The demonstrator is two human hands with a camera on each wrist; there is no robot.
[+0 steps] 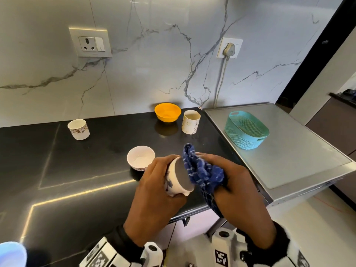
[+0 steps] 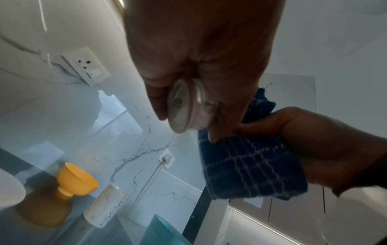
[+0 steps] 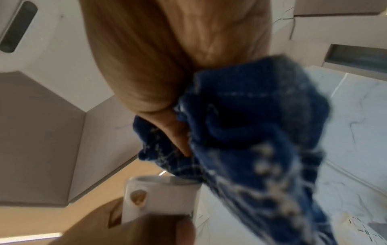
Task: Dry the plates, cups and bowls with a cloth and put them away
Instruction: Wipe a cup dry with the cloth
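My left hand [image 1: 159, 182] grips a white cup with blue print [image 1: 176, 180], held on its side above the counter's front edge, its mouth facing right. In the left wrist view the cup's base [image 2: 180, 106] shows between my fingers. My right hand [image 1: 231, 180] holds a bunched blue checked cloth [image 1: 202, 170] against the cup's rim. The right wrist view shows the cloth [image 3: 251, 132] by the cup [image 3: 163, 197], blurred. On the black counter [image 1: 57, 170] stand a white bowl [image 1: 140, 158], a floral cup [image 1: 79, 129], an orange bowl [image 1: 167, 112] and a tall white cup [image 1: 190, 122].
A teal basket [image 1: 246, 130] sits on a grey steel surface [image 1: 298, 151] to the right of the counter. A marble wall with two sockets [image 1: 90, 43] stands behind. A pale blue object [image 1: 11, 254] shows at the lower left corner.
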